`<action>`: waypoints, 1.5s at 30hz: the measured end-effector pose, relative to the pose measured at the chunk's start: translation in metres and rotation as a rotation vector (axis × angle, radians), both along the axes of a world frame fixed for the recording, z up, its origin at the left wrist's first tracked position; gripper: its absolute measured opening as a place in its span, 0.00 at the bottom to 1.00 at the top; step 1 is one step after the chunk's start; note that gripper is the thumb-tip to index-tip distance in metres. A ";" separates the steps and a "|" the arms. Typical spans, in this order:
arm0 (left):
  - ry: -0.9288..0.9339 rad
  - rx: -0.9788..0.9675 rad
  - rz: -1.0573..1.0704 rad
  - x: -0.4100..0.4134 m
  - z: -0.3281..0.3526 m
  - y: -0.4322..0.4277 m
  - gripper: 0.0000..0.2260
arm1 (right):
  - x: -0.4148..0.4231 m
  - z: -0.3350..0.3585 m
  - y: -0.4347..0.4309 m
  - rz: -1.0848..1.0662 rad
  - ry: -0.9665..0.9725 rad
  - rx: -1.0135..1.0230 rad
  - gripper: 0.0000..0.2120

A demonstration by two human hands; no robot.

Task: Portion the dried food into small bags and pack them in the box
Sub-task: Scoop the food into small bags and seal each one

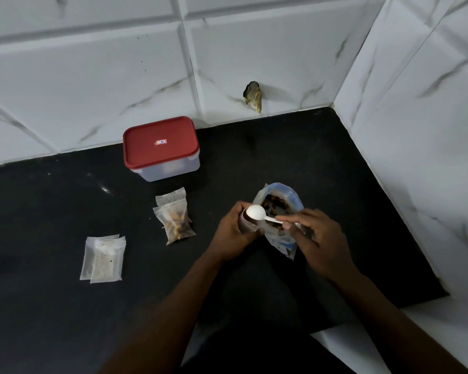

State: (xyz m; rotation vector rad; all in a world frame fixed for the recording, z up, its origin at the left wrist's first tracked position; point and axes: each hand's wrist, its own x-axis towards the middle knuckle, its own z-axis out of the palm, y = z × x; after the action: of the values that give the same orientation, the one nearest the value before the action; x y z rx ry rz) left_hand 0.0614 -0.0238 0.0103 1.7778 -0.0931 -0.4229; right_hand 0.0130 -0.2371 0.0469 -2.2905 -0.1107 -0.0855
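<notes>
Left hand [234, 229] is curled round a small bag [247, 224], holding it upright with the mouth up. Right hand [318, 238] pinches the handle of a white spoon [257, 212] between thumb and fingertips, the other fingers loosely bent. The spoon bowl sits right over the small bag's mouth, touching the left thumb side. Just behind and between both hands stands the open big bag [289, 201], dark dried food [276, 205] showing inside. Well left on the black tabletop [52, 211] lie two flat empty bags [103, 259], overlapping. Further back, left of the left hand, are filled bags [174, 220] stacked on each other. Behind them, by the tiled wall [92, 76], is the box [162, 168], red lid [160, 143] on.
</notes>
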 end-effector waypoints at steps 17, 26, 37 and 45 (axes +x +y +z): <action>0.038 0.008 0.092 -0.002 0.004 0.004 0.21 | 0.011 -0.001 -0.020 -0.257 0.133 0.143 0.04; -0.014 0.041 0.137 0.019 0.015 -0.003 0.24 | 0.027 -0.018 -0.015 -0.153 -0.030 -0.158 0.08; -0.072 0.102 0.132 0.032 0.005 -0.011 0.20 | 0.051 -0.022 0.005 -0.056 -0.042 -0.341 0.20; -0.066 0.115 0.134 0.025 -0.005 -0.004 0.21 | 0.056 -0.020 -0.007 0.193 0.068 -0.569 0.15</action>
State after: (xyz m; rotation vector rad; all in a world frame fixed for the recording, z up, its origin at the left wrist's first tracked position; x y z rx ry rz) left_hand 0.0866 -0.0282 0.0052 1.8986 0.0035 -0.2776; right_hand 0.0694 -0.2437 0.0266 -2.8302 -0.3580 0.1429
